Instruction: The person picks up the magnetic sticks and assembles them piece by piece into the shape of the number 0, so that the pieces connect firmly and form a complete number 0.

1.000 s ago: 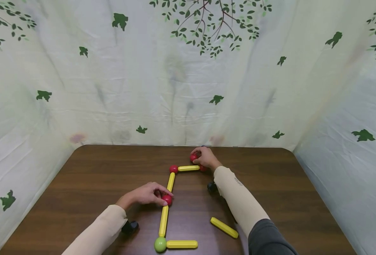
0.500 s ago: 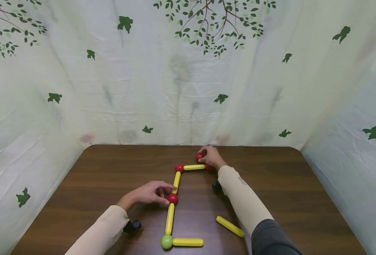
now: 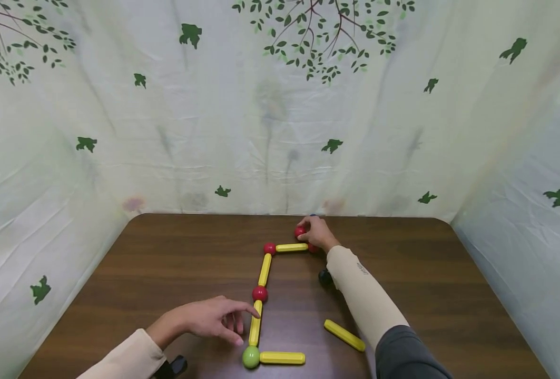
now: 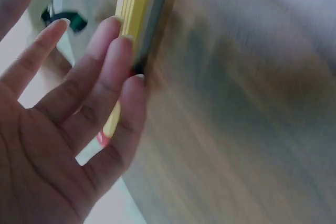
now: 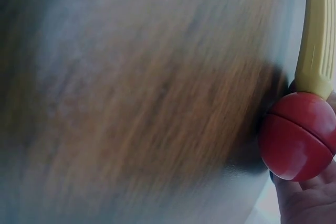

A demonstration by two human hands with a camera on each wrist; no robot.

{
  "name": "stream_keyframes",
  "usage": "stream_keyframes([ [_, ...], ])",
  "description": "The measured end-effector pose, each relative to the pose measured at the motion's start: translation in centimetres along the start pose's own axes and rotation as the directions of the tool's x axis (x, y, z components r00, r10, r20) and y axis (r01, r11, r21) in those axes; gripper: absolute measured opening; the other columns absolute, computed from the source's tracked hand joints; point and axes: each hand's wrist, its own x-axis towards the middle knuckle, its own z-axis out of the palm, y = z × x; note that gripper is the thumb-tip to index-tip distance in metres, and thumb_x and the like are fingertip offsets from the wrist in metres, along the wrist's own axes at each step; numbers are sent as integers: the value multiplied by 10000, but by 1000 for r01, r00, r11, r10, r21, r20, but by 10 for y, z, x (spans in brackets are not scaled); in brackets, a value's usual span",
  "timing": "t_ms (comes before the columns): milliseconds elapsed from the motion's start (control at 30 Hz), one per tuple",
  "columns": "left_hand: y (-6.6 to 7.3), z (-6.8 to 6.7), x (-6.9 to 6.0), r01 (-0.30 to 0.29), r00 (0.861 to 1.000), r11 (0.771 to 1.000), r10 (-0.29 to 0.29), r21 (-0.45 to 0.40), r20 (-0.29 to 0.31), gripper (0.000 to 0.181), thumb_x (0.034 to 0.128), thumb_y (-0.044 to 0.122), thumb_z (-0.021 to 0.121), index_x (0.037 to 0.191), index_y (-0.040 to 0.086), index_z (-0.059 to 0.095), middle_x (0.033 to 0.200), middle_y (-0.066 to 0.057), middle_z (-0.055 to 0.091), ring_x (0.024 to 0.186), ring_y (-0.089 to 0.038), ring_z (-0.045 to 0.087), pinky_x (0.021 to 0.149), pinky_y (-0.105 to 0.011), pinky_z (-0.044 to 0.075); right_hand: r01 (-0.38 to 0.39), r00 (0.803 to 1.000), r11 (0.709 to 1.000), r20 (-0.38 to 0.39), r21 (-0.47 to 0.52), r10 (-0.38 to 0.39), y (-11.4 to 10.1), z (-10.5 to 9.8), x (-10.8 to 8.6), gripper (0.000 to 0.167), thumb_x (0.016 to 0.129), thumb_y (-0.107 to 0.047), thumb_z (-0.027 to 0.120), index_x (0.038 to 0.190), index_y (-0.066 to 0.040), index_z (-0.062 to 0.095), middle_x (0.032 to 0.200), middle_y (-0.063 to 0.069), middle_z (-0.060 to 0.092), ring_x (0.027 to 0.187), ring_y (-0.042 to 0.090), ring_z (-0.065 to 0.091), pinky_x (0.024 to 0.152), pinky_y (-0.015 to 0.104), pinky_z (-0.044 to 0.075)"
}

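Note:
Yellow sticks and balls form a line on the table. From a green ball (image 3: pixel 251 357), one yellow stick (image 3: pixel 282 358) runs right and another yellow stick (image 3: pixel 254 329) runs away to a red ball (image 3: pixel 259 293). A further stick (image 3: pixel 264 270) leads to a red corner ball (image 3: pixel 269 248), then a yellow stick (image 3: pixel 291 247) to a partly hidden red ball (image 3: pixel 312 247), large in the right wrist view. My left hand (image 3: pixel 213 317) hovers by the near upright stick, fingers spread, holding nothing. At the far end my right hand (image 3: pixel 320 232) pinches another red ball (image 3: pixel 300 232).
A loose yellow stick (image 3: pixel 344 335) lies on the brown wooden table (image 3: pixel 180 263), left of my right forearm. A pale leaf-printed cloth (image 3: pixel 189 131) hangs behind and at both sides. A small blue thing (image 3: pixel 313 215) shows behind my right hand.
My left hand has let go of the middle red ball and moved nearer and lower. The right hand keeps its hold on the far ball. The head view has shifted slightly.

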Motion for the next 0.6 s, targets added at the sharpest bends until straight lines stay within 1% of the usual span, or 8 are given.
stream_keyframes([
  [100,7,6,1,14,998,1000,-15,15,62,437,865,275,729,1255,138,589,835,160,592,709,23,550,681,-191,467,4,1000,1000,-5,1,-4,1,-1,1,305,804,-53,773,1094,-63,678,1139,137,615,1040,279,557,915,427,467],
  [200,8,12,4,29,995,999,-31,16,97,370,867,264,727,1210,175,621,815,159,565,704,29,518,661,-179,448,0,1000,1000,-11,12,1,1,-2,1,305,805,-49,771,1094,-61,676,1145,140,612,1047,282,555,919,431,465],
  [300,5,17,8,14,994,1000,-16,24,112,314,870,253,724,1167,191,643,809,155,560,707,36,502,641,-171,447,-9,1000,1000,-13,26,9,2,-2,1,307,804,-51,772,1095,-65,673,1147,138,613,1051,284,554,919,437,466],
  [467,-2,24,12,-11,991,1000,8,22,130,269,872,232,723,1131,191,665,807,190,569,706,51,508,631,-168,451,-10,1000,999,-10,41,11,2,-1,0,309,797,-49,777,1087,-66,672,1132,137,618,1049,288,554,915,446,467],
  [600,-6,26,13,-44,992,999,42,14,120,249,865,221,731,1104,166,688,805,195,569,719,66,509,641,-167,462,4,1000,1000,-5,26,-4,0,-1,0,311,802,-51,773,1095,-61,667,1135,132,622,1049,284,560,919,439,467],
])
